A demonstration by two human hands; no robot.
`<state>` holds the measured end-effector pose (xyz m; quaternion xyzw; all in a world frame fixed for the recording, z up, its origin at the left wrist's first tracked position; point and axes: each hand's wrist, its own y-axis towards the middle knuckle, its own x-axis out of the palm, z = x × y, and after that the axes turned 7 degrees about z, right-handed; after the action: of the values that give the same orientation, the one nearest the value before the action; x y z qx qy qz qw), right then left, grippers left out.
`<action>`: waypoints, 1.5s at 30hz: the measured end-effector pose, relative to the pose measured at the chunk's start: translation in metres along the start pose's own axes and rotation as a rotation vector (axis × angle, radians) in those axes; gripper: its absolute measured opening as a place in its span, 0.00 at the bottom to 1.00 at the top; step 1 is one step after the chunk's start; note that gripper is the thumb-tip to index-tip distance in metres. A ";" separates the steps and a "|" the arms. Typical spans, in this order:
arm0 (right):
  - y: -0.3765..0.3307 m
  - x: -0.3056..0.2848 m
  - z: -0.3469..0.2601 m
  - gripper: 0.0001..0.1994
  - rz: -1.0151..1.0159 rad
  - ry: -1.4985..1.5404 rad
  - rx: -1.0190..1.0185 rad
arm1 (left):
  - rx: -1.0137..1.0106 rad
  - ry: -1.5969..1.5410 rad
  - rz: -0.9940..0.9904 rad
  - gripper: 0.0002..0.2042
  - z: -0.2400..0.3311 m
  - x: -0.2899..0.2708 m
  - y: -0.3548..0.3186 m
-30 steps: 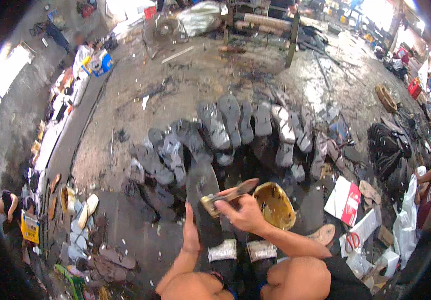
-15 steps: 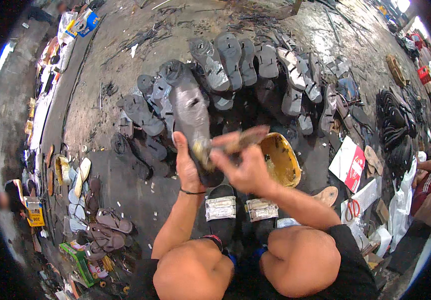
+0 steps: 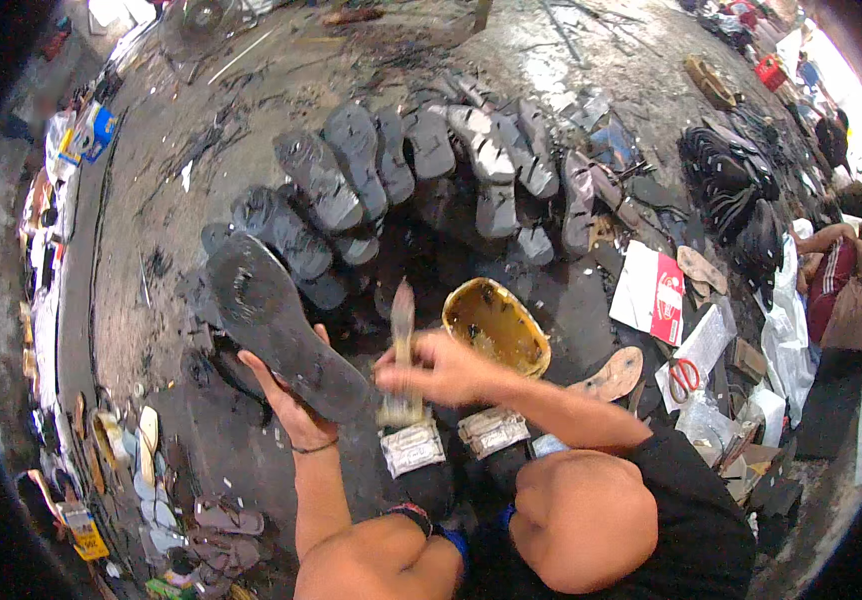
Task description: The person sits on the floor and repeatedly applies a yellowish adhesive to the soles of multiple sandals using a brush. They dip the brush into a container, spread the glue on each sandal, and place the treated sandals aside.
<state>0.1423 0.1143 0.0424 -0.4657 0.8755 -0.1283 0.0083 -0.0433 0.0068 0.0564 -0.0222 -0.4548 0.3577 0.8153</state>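
My left hand (image 3: 296, 402) is closed around the edges of a dark grey shoe sole (image 3: 281, 320), held up at a slant with its wider end away from me. A small mark shows near that far end. To its right, my right hand (image 3: 433, 368) grips a paintbrush (image 3: 404, 312) by its handle, bristles pointing down toward me. The brush is apart from the sole and slightly blurred. Just beyond my right hand stands a yellow tub (image 3: 541, 345) with amber-coloured stuff inside and smeared walls.
Several grey soles (image 3: 356, 150) lie in an arc on the floor ahead. Rightward are a red and white box (image 3: 651, 295), red-handled scissors (image 3: 684, 378), a tan insole (image 3: 611, 375) and a heap of black straps (image 3: 726, 190). Sandals (image 3: 221, 520) lie at lower left. Another person's arm (image 3: 821, 240) shows far right.
The sole has swung left and now shows a dull dark face instead of a shiny one. My right hand has drawn the brush off the sole. The whole view has shifted.
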 end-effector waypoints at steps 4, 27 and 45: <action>-0.017 -0.003 -0.005 0.17 0.275 -0.013 0.016 | 0.078 0.189 -0.064 0.27 -0.009 -0.010 -0.009; -0.071 -0.145 0.054 0.15 0.987 -0.400 -0.135 | 0.511 1.939 1.444 0.36 0.109 -0.500 -0.154; -0.115 -0.113 0.066 0.17 0.528 -1.028 0.142 | -0.172 0.218 0.464 0.29 -0.015 -0.181 -0.192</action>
<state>0.3081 0.1312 -0.0062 -0.2324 0.8348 0.0623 0.4952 0.0160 -0.2411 -0.0144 -0.2336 -0.3756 0.4906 0.7508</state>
